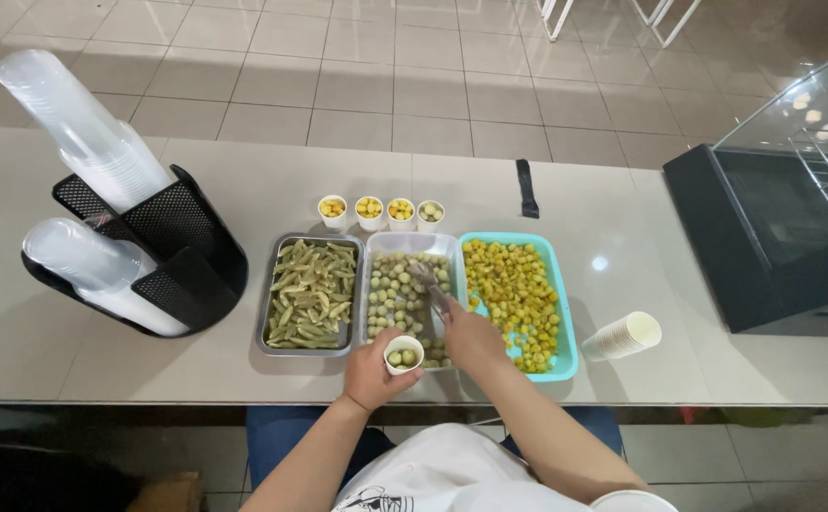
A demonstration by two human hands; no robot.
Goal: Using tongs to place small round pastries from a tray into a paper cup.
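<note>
three trays (411, 245) side by side, four cups (382, 212) behind

No labels, signs or screens show, and no sealed packages. The nearest things to packaging are throwaway cups: two long sleeves of clear plastic cups (87, 128) lean in a black mesh holder (181, 256) at the left of the counter, the lower sleeve (91, 270) lying almost flat. A short stack of white paper cups (627, 335) lies on its side at the right, just beside the turquoise tray (565, 322).
</note>
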